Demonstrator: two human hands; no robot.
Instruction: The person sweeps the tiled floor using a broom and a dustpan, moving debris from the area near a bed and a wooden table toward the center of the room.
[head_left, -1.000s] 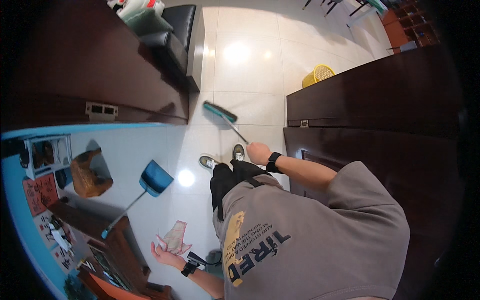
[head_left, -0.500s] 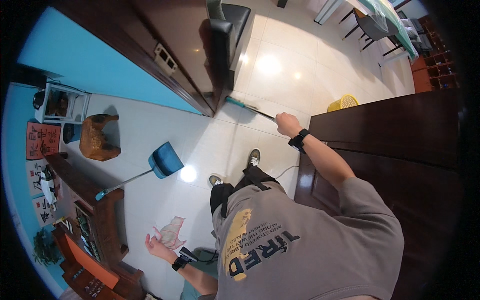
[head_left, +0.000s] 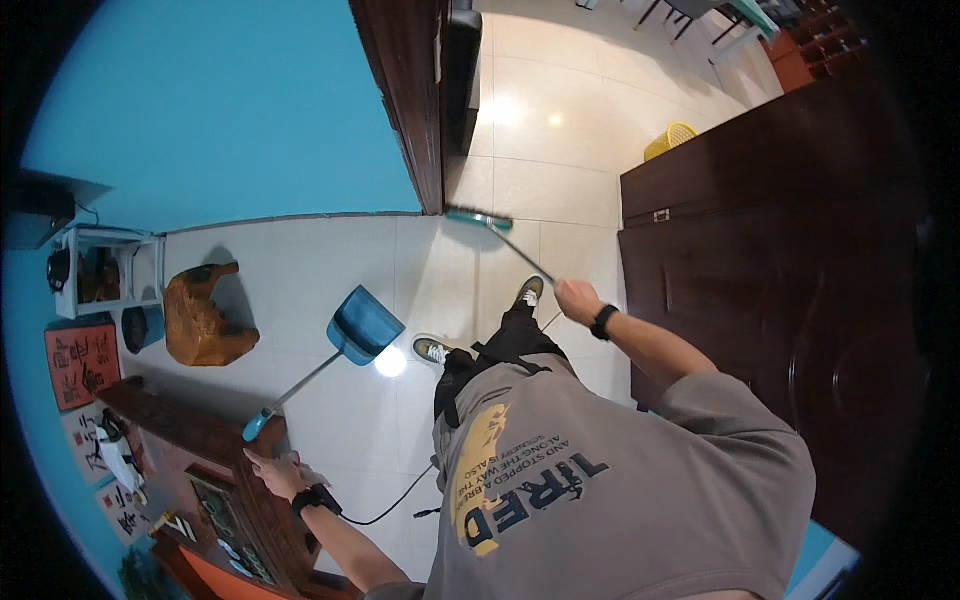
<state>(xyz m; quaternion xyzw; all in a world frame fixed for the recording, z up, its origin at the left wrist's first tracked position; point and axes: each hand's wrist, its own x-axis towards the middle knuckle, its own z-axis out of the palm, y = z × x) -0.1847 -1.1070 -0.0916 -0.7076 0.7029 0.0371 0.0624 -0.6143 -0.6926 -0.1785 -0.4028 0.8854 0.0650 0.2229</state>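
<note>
My right hand [head_left: 580, 301] is closed round the handle of a broom [head_left: 522, 257]. Its teal head, with dark bristles, rests on the floor at the foot of the door frame. On the left, my left hand [head_left: 274, 471] reaches out with its fingers stretched, just below the teal grip of a blue dustpan [head_left: 366, 326]; a small gap seems to separate them. A pale pinkish bit shows beside the left wrist, mostly hidden, and I cannot make out whether the hand touches it. The dustpan's long grey handle slants down toward that hand.
A carved dark wooden bench [head_left: 215, 450] stands at lower left. Beyond it are a brown wooden stool [head_left: 205, 315] and a white shelf unit [head_left: 112, 268]. Dark wooden panelling [head_left: 770, 240] fills the right side, with a yellow basket [head_left: 670, 141] at its far end. The door frame [head_left: 415, 110] edges the blue wall.
My left hand has moved left and up toward the dustpan's grip. The broom head has swung round against the door frame. The pale sheet by my left hand is now mostly out of sight.
</note>
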